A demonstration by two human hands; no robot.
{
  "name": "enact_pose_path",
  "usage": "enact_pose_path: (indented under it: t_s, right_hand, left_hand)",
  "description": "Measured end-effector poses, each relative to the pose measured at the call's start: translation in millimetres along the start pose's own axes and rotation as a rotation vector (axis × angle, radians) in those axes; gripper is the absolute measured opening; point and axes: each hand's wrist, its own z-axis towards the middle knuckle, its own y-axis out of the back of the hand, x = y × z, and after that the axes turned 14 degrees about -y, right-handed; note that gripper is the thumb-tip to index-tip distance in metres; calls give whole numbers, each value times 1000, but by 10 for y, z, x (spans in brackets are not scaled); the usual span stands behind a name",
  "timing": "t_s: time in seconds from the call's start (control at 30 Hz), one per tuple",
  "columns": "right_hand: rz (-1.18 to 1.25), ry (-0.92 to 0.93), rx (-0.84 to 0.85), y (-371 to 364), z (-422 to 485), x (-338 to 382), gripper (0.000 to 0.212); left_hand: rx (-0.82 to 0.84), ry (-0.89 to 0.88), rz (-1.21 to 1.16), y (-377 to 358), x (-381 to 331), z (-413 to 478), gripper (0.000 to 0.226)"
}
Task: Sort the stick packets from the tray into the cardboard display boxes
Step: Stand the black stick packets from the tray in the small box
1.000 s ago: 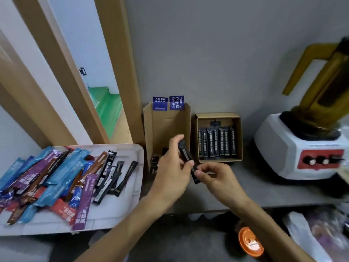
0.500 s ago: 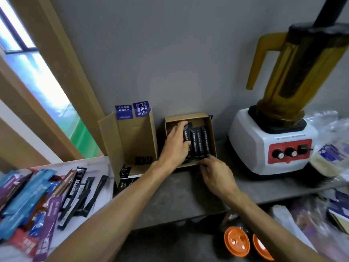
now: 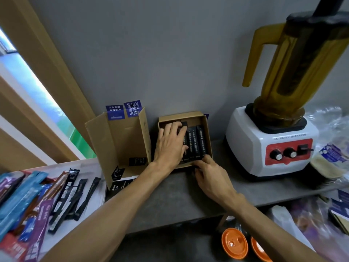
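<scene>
The smaller cardboard display box (image 3: 181,115) leans against the wall and holds a row of black stick packets (image 3: 196,144). My left hand (image 3: 171,143) lies spread over the left part of that row, fingers fairly straight and pressing on the packets. The fingertips of my right hand (image 3: 210,174) rest at the box's front rim, under the packets' lower ends. To the left stands the taller open display box (image 3: 117,140) with blue labels. The white tray (image 3: 56,166) at far left carries several blue, purple, red and black packets (image 3: 73,195).
A white blender (image 3: 272,146) with an amber jug stands right of the boxes on the grey shelf. Plastic bags (image 3: 330,154) crowd the far right. Two orange lids (image 3: 234,242) lie below the shelf edge. A wooden window frame runs along the left.
A second ago both hands held one black packet in front of the boxes. It has gone into the right box, where my left hand now presses on the row and my right hand is at the front rim.
</scene>
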Motion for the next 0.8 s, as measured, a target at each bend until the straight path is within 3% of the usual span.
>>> enact_pose_path:
  t_s: [0.2,0.43,0.8]
  right_hand:
    - [-5,1,-5,19,24,-6,33]
    - [-112,-4,-71,44,233,86,62]
    - [-187,-60,-19,94,282,193,62]
  left_hand:
    - [65,17,-11,-40,22,10,72]
    - [107,7,25,-62,12,-24,71]
    - [123,3,1,-48,1,-45,73]
